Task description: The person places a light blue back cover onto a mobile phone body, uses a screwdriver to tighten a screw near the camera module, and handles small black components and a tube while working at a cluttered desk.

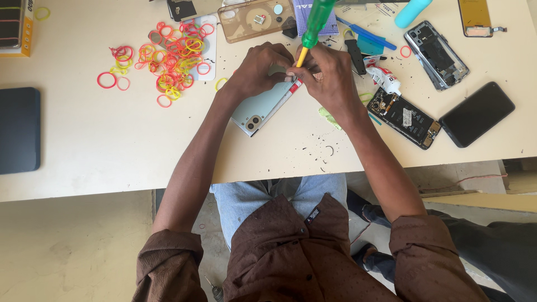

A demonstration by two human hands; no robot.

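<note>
A pale green phone (262, 109) lies back-up on the white table (112, 145), its camera end toward me. My left hand (258, 70) presses down on its far end. My right hand (330, 78) grips a screwdriver with a green handle (316, 22) and yellow shaft, held upright with the tip at the phone's upper right edge. Both hands touch above the phone.
A heap of red, yellow and orange rubber bands (170, 59) lies left. A dark tablet (18, 130) sits at the far left edge. Opened phones (436, 55), a circuit board (404, 117), a black phone (476, 114), a clear case (254, 19) and small tools surround the hands.
</note>
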